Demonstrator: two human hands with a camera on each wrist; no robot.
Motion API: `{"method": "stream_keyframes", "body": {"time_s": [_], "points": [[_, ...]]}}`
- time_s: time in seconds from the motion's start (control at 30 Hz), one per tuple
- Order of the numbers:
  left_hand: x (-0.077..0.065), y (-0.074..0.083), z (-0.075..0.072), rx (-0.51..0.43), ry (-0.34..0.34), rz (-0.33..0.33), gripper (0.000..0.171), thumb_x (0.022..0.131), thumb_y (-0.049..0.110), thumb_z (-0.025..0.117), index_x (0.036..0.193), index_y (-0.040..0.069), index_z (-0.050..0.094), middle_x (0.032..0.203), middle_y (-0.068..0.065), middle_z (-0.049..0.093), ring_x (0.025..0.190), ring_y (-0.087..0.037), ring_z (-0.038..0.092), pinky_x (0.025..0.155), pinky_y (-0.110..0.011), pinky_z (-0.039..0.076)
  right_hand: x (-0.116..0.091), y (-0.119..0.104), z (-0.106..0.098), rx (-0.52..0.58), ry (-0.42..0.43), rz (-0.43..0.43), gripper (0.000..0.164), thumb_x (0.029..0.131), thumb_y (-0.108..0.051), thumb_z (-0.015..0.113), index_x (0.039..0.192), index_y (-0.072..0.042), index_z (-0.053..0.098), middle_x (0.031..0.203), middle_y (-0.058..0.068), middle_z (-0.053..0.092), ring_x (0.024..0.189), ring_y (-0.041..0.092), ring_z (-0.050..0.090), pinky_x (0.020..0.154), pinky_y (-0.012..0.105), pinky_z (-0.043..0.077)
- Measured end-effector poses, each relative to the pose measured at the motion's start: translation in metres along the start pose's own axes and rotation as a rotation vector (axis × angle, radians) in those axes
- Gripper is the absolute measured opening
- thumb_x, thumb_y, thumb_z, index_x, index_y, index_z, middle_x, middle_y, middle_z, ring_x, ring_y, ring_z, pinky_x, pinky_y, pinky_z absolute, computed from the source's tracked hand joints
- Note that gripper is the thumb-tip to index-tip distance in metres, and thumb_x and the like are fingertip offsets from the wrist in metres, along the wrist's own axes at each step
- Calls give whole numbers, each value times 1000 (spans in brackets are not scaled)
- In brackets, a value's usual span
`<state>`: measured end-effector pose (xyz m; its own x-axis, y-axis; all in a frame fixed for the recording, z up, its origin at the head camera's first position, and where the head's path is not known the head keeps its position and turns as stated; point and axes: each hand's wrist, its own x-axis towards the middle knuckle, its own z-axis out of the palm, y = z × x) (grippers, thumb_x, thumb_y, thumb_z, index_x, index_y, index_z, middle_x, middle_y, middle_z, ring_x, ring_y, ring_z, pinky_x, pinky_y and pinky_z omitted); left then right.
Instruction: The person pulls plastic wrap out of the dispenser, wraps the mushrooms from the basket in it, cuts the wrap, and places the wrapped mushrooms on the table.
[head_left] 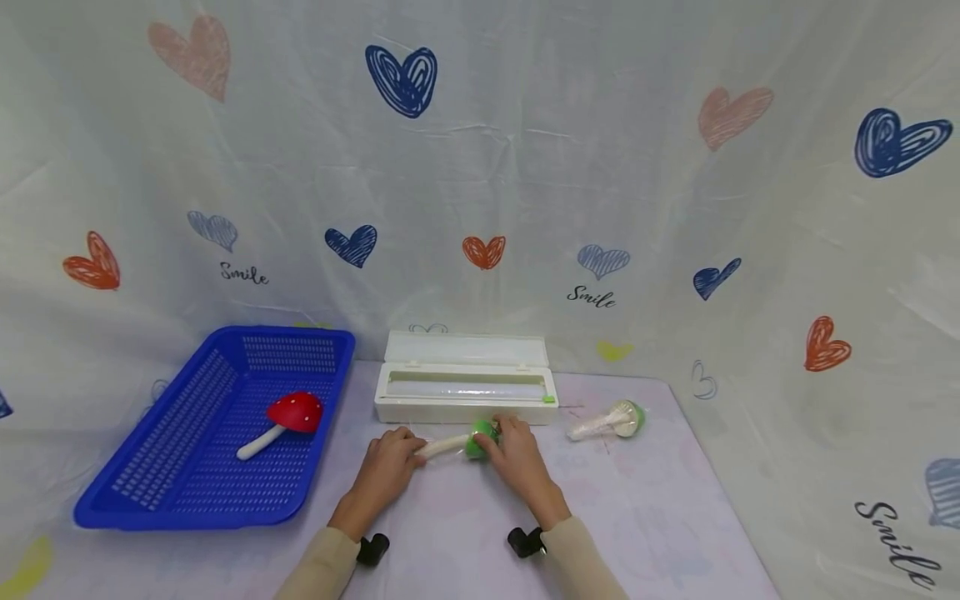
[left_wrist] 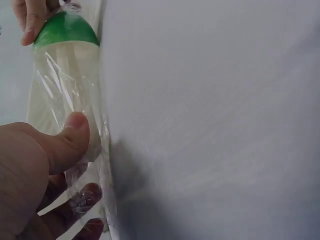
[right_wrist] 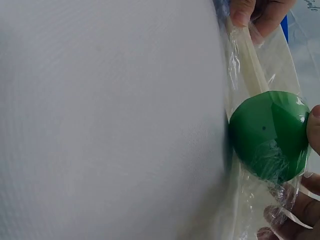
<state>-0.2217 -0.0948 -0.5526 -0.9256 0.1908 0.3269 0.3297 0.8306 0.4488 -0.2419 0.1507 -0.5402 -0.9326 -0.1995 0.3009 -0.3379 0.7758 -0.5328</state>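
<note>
A toy mushroom (head_left: 478,442) with a green cap and a pale stem lies crosswise in front of the person, wrapped in clear cling film (left_wrist: 55,82). At its stem end, my left hand (head_left: 386,465) pinches the film and stem, thumb on top and fingers beneath. My right hand (head_left: 517,454) holds the cap end, its thumb at the edge of the green cap (right_wrist: 270,132) and its fingers at the gathered film beyond it. A white cling film dispenser (head_left: 465,410) with its lid up stands just behind both hands.
On the left is a blue plastic basket (head_left: 307,492) with a red-capped, white-spotted toy mushroom (head_left: 295,412) inside. Right of the dispenser lies another film-wrapped green-capped mushroom (head_left: 624,418). A white curtain (head_left: 510,183) with printed hearts hangs behind the table (head_left: 660,517).
</note>
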Motion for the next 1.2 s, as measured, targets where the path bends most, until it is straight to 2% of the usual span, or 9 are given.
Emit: {"method": "stream_keyframes", "body": {"time_s": [0.17, 0.33, 0.47, 0.63, 0.73, 0.8, 0.87, 1.0, 1.2], "points": [[10, -1, 4, 15, -7, -7, 24, 79, 17, 87, 101, 11, 81, 93, -3, 73, 87, -25, 66, 73, -43, 49, 1, 2, -1, 25, 4, 18, 41, 97, -42, 70, 118, -7, 63, 111, 10, 67, 113, 33, 58, 95, 49, 51], [14, 1, 1, 31, 3, -23, 30, 73, 14, 91, 102, 10, 81, 90, -4, 76, 84, -24, 69, 74, -43, 52, 3, 2, -4, 4, 21, -31, 37, 98, -36, 70, 118, -5, 68, 127, 18, 64, 126, 43, 54, 105, 56, 47], [13, 4, -4, 29, -5, -32, 33, 74, 12, 89, 106, 10, 80, 85, -2, 76, 78, -20, 68, 69, -41, 52, 4, 8, -10, 47, 25, -30, 36, 99, -31, 70, 124, -5, 68, 130, 16, 64, 128, 39, 53, 107, 54, 47], [15, 13, -11, 60, -71, -25, 26, 79, 15, 87, 104, 11, 79, 83, -1, 75, 74, -16, 66, 65, -38, 52, 9, 26, -25, 81, 205, -92, 29, 95, -17, 75, 120, -4, 69, 116, 12, 70, 113, 32, 62, 95, 50, 52], [17, 22, -16, 103, -103, -21, 23, 81, 18, 86, 103, 11, 79, 86, -3, 76, 78, -19, 69, 66, -40, 53, 17, 41, -34, 68, 341, -130, 31, 90, -12, 81, 116, 0, 70, 112, 18, 68, 109, 39, 60, 92, 53, 51], [20, 30, -21, 120, -126, -26, 23, 83, 20, 85, 103, 10, 79, 92, -5, 77, 84, -23, 71, 69, -42, 54, 22, 52, -40, 60, 375, -108, 42, 85, -14, 85, 119, 3, 68, 118, 24, 64, 114, 45, 54, 94, 58, 47], [25, 40, -26, 135, -141, -16, 24, 84, 22, 84, 104, 10, 79, 96, -6, 78, 89, -26, 72, 72, -44, 55, 27, 61, -44, 60, 348, -50, 57, 82, -19, 87, 127, 5, 62, 128, 30, 57, 123, 51, 46, 100, 63, 43], [40, 60, -33, 97, -145, 50, 24, 87, 23, 82, 106, 9, 78, 99, -8, 78, 91, -27, 72, 76, -44, 57, 35, 77, -48, 101, 203, 109, 81, 80, -28, 89, 142, 5, 50, 145, 34, 47, 137, 55, 36, 112, 65, 34], [64, 83, -33, 51, -162, 180, 23, 92, 24, 78, 108, 9, 77, 97, -6, 77, 90, -23, 72, 76, -41, 58, 39, 85, -44, 191, 104, 202, 84, 80, -31, 89, 145, 5, 49, 147, 30, 52, 138, 50, 46, 114, 60, 38]]}}
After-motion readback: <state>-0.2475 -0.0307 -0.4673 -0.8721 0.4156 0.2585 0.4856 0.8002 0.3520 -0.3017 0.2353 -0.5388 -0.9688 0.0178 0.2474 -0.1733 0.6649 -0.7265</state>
